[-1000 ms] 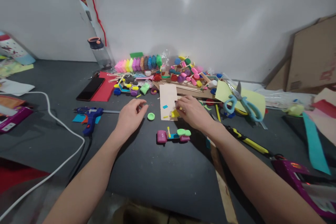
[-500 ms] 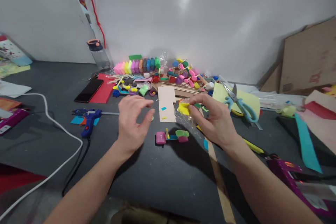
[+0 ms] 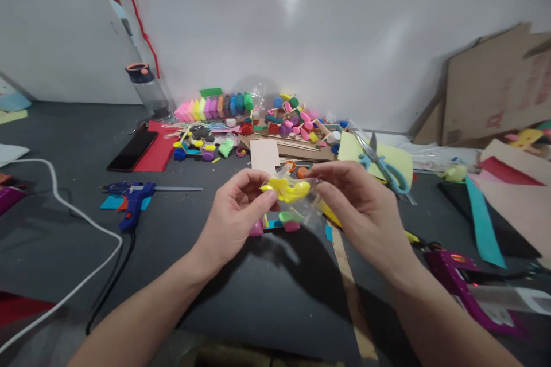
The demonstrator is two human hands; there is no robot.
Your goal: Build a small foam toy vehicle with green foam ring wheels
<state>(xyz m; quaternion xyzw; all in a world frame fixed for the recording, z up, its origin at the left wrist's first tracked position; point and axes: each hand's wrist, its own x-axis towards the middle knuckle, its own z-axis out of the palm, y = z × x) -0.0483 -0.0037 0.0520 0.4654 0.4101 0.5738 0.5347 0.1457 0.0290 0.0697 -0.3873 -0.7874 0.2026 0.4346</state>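
While raised over table, left hand (image 3: pixel 235 215) and right hand (image 3: pixel 359 212) pinch yellow clay (image 3: pixel 287 190).

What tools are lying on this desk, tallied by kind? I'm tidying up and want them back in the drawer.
Glue gun: 1
Scissors: 1
Phone: 1
Water bottle: 1
Total: 4
Not counted: the clear bag of yellow clay, held between the left hand and right hand.
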